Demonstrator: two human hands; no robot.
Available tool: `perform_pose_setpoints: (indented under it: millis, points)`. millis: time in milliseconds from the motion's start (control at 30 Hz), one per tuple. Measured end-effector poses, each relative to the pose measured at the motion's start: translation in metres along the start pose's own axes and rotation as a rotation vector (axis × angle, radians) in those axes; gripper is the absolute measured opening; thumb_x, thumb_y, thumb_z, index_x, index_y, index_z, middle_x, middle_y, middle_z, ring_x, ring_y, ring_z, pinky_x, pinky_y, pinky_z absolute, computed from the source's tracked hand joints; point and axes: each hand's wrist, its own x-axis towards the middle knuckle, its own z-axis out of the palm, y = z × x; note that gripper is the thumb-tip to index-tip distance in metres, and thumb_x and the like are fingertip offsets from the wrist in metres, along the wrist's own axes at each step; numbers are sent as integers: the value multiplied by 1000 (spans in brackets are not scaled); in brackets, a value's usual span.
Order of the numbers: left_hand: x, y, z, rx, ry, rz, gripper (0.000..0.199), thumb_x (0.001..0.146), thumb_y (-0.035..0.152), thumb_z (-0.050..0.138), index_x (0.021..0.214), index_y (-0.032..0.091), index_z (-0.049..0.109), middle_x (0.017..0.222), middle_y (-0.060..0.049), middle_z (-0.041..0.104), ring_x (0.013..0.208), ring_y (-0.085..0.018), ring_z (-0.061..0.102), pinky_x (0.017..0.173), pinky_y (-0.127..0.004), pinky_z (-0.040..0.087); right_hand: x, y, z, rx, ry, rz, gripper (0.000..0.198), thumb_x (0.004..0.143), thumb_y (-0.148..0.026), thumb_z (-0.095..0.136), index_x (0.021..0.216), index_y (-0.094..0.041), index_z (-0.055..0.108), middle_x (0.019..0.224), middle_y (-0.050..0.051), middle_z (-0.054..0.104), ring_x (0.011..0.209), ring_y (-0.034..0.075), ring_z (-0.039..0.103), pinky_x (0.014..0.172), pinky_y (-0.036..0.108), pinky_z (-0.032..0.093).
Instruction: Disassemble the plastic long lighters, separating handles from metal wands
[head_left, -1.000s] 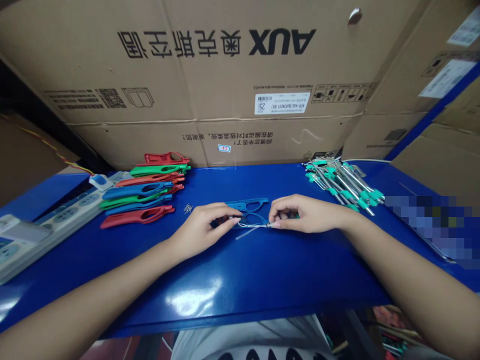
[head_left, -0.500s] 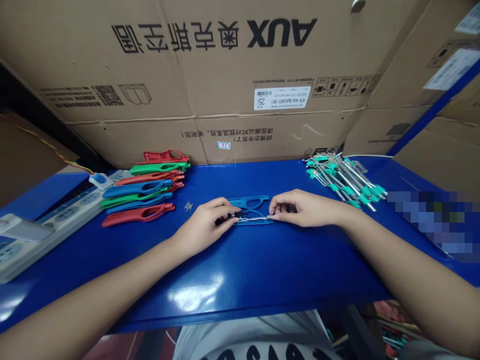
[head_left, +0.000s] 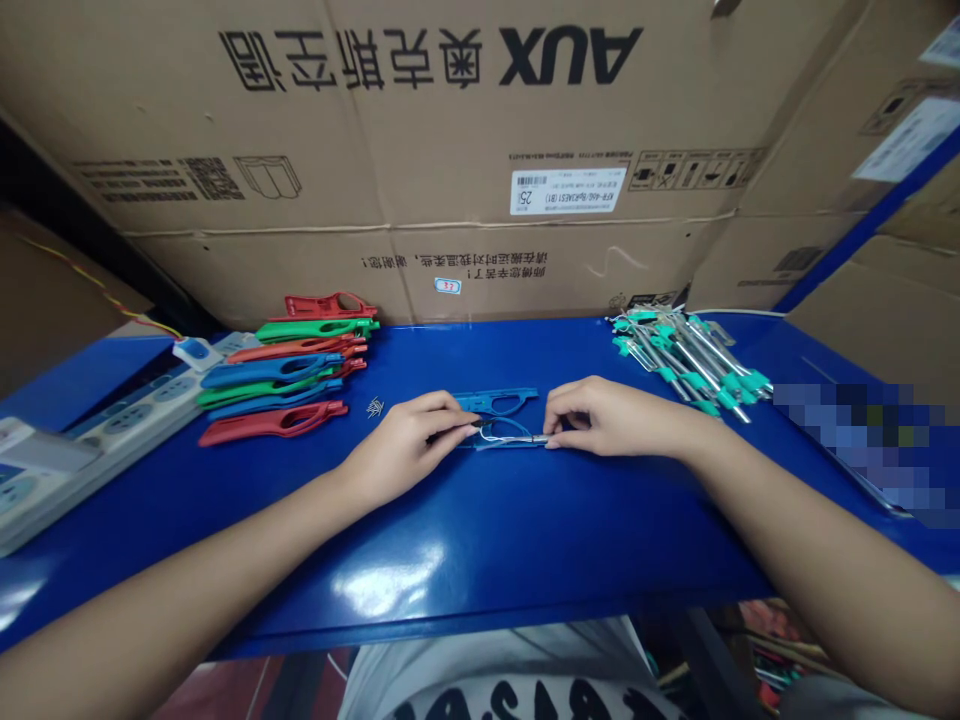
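Note:
My left hand (head_left: 412, 432) is closed, thumb and fingertips pinched on a small black part partly hidden by the fingers. White wires (head_left: 499, 438) run from that part to a thin metal tube (head_left: 538, 440), whose end sits between the thumb and fingers of my right hand (head_left: 600, 418). Both hands hover low over two blue plastic handle halves. The far blue half (head_left: 506, 401), with a loop-shaped opening, lies on the table; the nearer blue half (head_left: 517, 425) is under the wires and partly covered.
Red, green and blue plastic handles (head_left: 277, 422) are stacked at left, near small screws (head_left: 375, 407) and a power strip (head_left: 124, 415). Metal tubes with green parts (head_left: 686, 360) are piled at right. A cardboard box (head_left: 442, 130) walls off the back of the blue table (head_left: 480, 560).
My left hand has covered more of the black part, which showed more before. My right hand has shifted slightly right, with the tube end. The whole view has tilted slightly.

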Motion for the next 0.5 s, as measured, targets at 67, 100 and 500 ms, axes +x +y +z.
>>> perform_pose_setpoints:
  millis: [67,100,500]
  points:
    - [0,0,0,8,-3,3,22,102,25,57,111,16,76,96,-7,71,84,-15,69,79,-27,58,0,-1,0,4,-6,14,14,89,-31,71,87,-18,73,85,3,69,68,12,55,63,26,40]
    - [0,-1,0,15,-9,6,22,102,25,58,111,16,76,95,-7,71,84,-15,69,79,-27,58,0,-2,0,10,-10,21,14,89,-31,71,86,-18,73,85,3,69,68,12,55,63,26,40]
    - [-1,-5,2,39,-85,4,29,105,31,52,111,17,76,91,-6,66,82,-16,67,78,-28,56,3,-10,4,-41,3,83,11,87,-19,69,77,-17,67,86,4,68,70,13,57,64,25,39]
